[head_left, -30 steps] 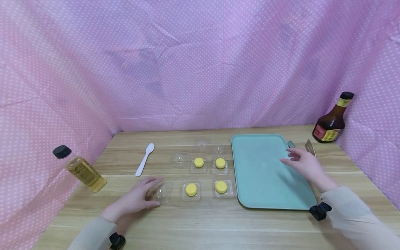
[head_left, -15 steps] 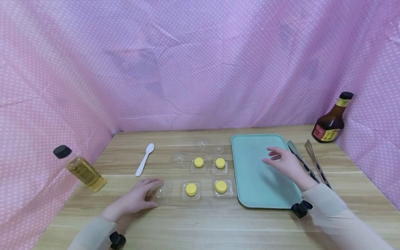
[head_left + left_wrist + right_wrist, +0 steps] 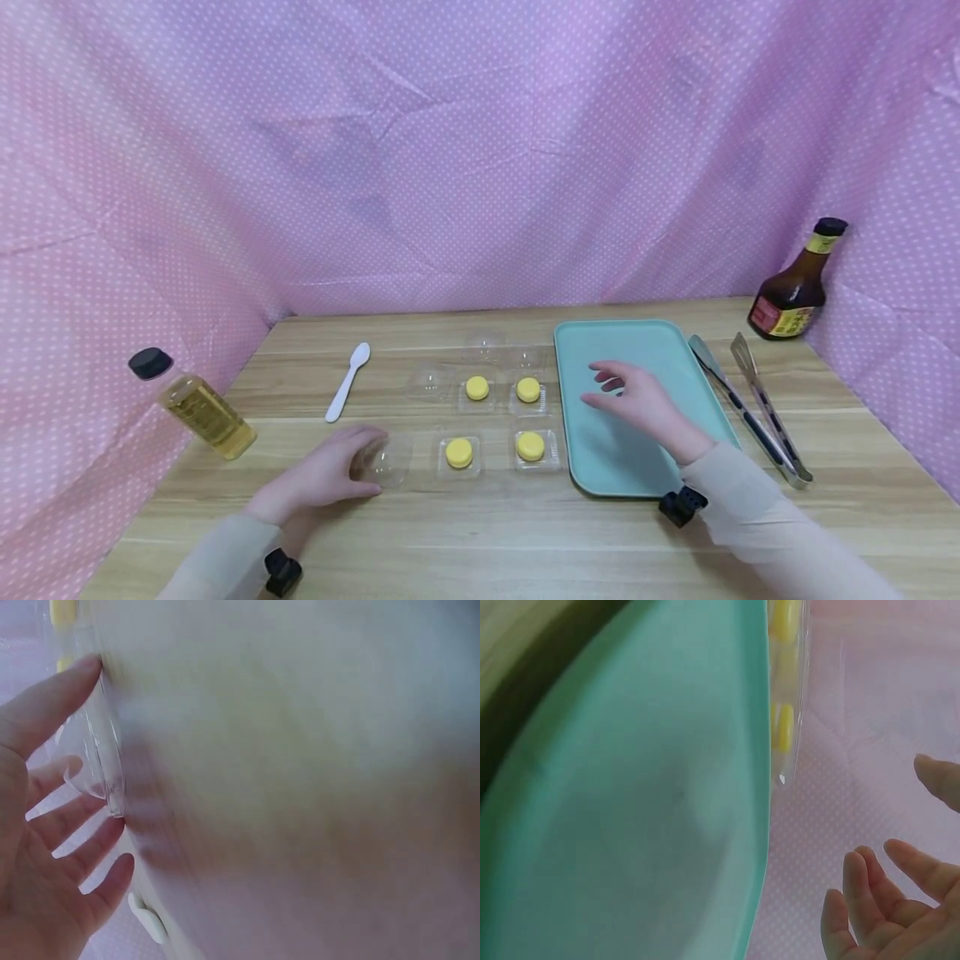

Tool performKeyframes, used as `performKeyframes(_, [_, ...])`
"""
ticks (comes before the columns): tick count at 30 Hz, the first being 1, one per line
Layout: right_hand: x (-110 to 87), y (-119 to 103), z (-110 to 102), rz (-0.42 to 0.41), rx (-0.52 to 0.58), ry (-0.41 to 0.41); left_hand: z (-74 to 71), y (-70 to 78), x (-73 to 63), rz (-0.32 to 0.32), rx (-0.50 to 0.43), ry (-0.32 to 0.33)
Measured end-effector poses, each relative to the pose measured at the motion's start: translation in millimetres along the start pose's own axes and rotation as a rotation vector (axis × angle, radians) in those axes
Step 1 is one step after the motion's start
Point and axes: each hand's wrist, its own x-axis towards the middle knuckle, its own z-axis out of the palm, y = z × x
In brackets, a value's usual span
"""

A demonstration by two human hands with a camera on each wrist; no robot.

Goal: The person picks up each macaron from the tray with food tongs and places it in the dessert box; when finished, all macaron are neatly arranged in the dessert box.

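One black-capped bottle of amber oil (image 3: 206,412) at far left, then a white plastic spoon (image 3: 347,385). Person's left hand (image 3: 330,471) next, thumb and fingers curved round a clear plastic dome lid (image 3: 393,462) on the wooden table (image 3: 465,542). Just beside it, four yellow discs (image 3: 459,453), each in a clear square base (image 3: 461,474). Right hand (image 3: 641,404) hovers over the turquoise tray (image 3: 637,342), fingers loosely spread. Then metal tongs (image 3: 759,435), brown sauce bottle (image 3: 793,296) behind.
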Motion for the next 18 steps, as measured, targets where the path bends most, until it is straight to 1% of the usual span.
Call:
performKeyframes(3, [-0.5, -5, 6, -0.02, 0.015, -0.018, -0.2, -1.2, 0.0, -0.02, 0.009, 0.007])
performKeyframes(8, [-2.6, -10, 15, -0.05, 0.052, -0.048, -1.7, 0.5, 0.5, -0.082, -0.027, 0.021])
performKeyframes(12, [-4.3, -12, 22, -0.132, 0.084, -0.074, -3.6, 2.7, 3.5, -0.092, -0.075, 0.046])
performKeyframes(16, [-6.1, -14, 26, -0.228, 0.083, -0.097, -6.7, 5.6, 5.7, -0.102, -0.079, 0.082])
performKeyframes(18, [-7.3, -15, 28, -0.253, 0.072, -0.103, -7.8, 8.5, 7.4, -0.117, -0.083, 0.1])
